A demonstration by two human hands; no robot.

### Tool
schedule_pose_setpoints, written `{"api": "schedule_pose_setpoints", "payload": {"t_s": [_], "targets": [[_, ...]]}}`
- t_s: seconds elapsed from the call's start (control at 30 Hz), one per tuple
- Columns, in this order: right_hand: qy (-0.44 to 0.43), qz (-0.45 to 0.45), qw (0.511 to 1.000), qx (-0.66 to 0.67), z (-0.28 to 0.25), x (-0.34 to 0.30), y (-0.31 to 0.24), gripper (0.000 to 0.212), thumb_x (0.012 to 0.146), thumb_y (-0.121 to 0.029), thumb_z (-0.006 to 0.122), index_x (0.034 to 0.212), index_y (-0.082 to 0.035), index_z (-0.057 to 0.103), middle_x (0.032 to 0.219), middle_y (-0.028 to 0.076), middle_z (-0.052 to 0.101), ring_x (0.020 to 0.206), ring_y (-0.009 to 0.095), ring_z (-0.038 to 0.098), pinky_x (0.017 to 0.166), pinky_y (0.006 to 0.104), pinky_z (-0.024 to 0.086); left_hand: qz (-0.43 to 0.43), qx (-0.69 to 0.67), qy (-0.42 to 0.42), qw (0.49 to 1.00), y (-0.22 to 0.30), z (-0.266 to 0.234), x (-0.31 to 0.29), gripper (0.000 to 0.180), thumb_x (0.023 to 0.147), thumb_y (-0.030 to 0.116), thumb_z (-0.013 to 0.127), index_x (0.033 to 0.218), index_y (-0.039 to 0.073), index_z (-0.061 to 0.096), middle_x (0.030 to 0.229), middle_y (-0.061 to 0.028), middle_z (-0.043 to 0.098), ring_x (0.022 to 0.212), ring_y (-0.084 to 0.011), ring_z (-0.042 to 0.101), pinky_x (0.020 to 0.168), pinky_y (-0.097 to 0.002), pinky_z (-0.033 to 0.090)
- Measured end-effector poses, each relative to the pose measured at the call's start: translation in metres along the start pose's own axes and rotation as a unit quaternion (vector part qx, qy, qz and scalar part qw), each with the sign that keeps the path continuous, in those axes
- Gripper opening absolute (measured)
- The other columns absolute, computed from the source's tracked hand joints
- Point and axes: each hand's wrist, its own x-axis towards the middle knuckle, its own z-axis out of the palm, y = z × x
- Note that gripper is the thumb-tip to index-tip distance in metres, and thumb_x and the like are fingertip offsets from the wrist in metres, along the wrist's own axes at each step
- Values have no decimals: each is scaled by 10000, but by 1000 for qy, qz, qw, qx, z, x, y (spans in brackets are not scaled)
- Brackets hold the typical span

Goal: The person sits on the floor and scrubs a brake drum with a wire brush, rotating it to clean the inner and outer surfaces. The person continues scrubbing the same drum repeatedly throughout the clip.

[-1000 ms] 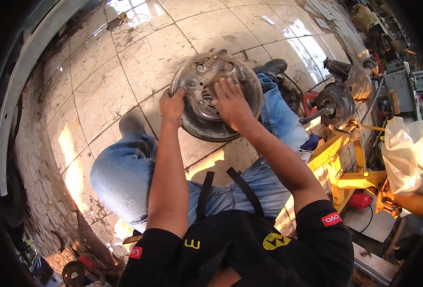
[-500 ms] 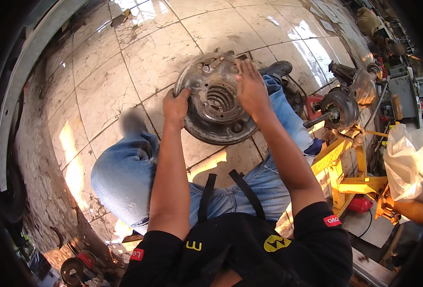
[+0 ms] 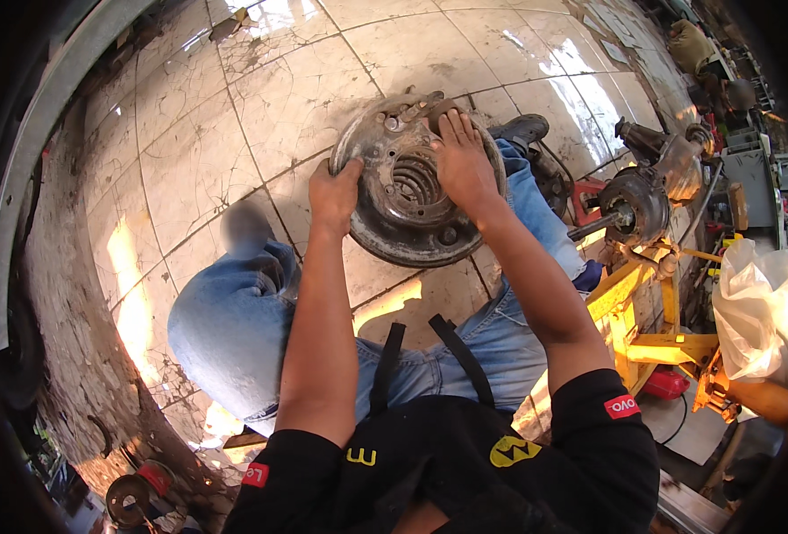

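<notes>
A round, grimy metal brake backing plate (image 3: 381, 233) is held over the tiled floor between my knees. Rusty coils of a spring (image 3: 409, 182) show through its centre hole. My left hand (image 3: 333, 196) grips the plate's left rim, thumb on the upper face and the other fingers hidden underneath. On the right side of the plate, my right hand (image 3: 462, 156) lies flat with its fingers stretched toward the far edge. A dark brownish part (image 3: 441, 113) sits beside those fingertips; its kind is unclear. Bolts and small fittings (image 3: 403, 117) stand along the plate's far side.
To the right, an axle assembly with a hub (image 3: 630, 200) rests by a yellow metal stand (image 3: 630, 307). A clear plastic bag (image 3: 752, 307) hangs near it. A red bottle-like object (image 3: 666, 384) lies below. A weathered trunk-like surface (image 3: 82, 338) runs along the left.
The plate has shifted slightly right, with my left hand still on its rim. My right hand has settled lower onto the plate, its fingers now over the far right part.
</notes>
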Motion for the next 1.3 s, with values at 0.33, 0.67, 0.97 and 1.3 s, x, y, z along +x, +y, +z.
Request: {"api": "schedule_pose_setpoints", "payload": {"t_s": [0.33,0.67,0.97,1.3], "targets": [[104,58,987,110,-33,7,12,455,1017,-249,382,1395,1,429,1439,247,410,1381,398,317,1154,429,248,5,-22,-7,1000,-9,1,3,431,838,202,673,1124,-112,601,1001,-186,681,842,-225,639,752,-337,506],[-33,-3,999,-38,-12,4,12,478,999,-290,420,1408,-41,426,1502,158,369,1416,348,285,1153,484,228,-2,-29,-7,1000,-5,-2,-1,431,843,196,677,1131,-114,597,972,-167,678,817,-208,629,733,-333,505],[-93,-40,994,-47,-20,7,7,487,1019,-268,349,1451,-42,351,1527,170,325,1434,338,259,1162,491,200,-2,-40,-3,999,-7,-2,0,428,840,206,671,1128,-102,602,979,-167,677,812,-212,631,738,-333,505],[-32,22,998,-44,-2,3,13,504,1011,-299,374,1445,-44,370,1525,145,339,1430,324,266,1169,472,191,1,-36,-4,999,-5,1,-1,459,838,206,676,1190,-74,585,1009,-153,657,801,-199,605,694,-337,501]]}}
